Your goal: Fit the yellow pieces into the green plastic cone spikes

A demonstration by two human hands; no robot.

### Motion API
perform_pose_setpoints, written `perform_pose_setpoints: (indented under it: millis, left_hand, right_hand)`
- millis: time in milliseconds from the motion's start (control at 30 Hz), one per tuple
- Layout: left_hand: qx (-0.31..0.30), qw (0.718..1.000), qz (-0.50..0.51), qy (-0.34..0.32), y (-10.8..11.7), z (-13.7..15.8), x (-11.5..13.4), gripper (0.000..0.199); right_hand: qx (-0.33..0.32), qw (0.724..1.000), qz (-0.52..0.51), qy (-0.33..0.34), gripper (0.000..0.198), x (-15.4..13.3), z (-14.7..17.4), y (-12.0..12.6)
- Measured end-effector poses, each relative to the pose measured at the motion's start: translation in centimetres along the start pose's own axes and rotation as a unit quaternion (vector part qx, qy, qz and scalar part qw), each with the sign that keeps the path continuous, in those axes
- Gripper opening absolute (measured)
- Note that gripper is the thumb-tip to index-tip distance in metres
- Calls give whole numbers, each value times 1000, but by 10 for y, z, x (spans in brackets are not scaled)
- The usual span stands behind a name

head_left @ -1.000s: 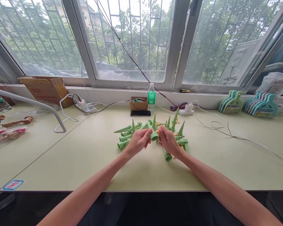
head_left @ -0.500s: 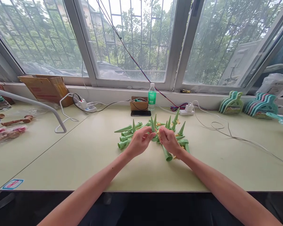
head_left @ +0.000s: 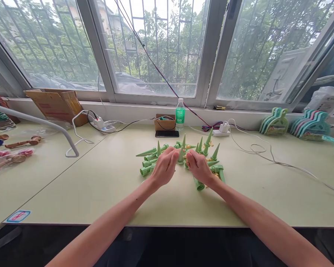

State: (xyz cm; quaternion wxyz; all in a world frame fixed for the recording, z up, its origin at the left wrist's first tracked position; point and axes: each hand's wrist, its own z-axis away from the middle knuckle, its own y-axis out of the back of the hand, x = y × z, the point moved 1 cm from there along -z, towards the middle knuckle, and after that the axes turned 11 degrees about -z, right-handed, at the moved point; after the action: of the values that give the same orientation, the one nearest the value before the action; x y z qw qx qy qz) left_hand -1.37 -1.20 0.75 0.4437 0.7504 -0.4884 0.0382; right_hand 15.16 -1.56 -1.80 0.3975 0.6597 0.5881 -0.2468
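My left hand [head_left: 165, 168] is closed, its fingers against an upright green plant watering spike [head_left: 180, 155] between my two hands. My right hand [head_left: 199, 167] is curled into a pinch just right of that spike; whatever lies inside its fingers is hidden. Around both hands lie several more green spikes. One cone-tipped spike with a yellow valve [head_left: 207, 142] stands behind my right hand. To the left of my left hand, ribbed green tubes [head_left: 146, 170] lie on their sides. Below my right hand an open tube end [head_left: 200, 186] points toward me.
A black phone [head_left: 167, 134], a small cardboard box [head_left: 165, 123] and a green-labelled bottle [head_left: 180, 115] stand behind the pile. White cables [head_left: 257, 149] run across the right side. Bagged wooden items [head_left: 13, 154] and a grey curved bar [head_left: 58, 128] are at left.
My left hand has turned, its thumb now raised and fingers more closed. The spike between my hands sits slightly lower. My right hand stays nearly in place, still pinched.
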Motion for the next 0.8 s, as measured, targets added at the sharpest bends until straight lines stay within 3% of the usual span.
perform_pose_setpoints:
  millis: [167,400,800]
  left_hand:
    - [41,997,-1,65,1,-2,0,49]
    - [-34,985,91,144,-2,-4,2,41]
    - [-79,969,188,137,0,-3,2,37]
  right_hand:
    - [5,1000,7,23,42,-6,0,1]
    - [12,999,22,26,41,-9,0,2]
    - [-2,999,39,23,36,-4,-1,2]
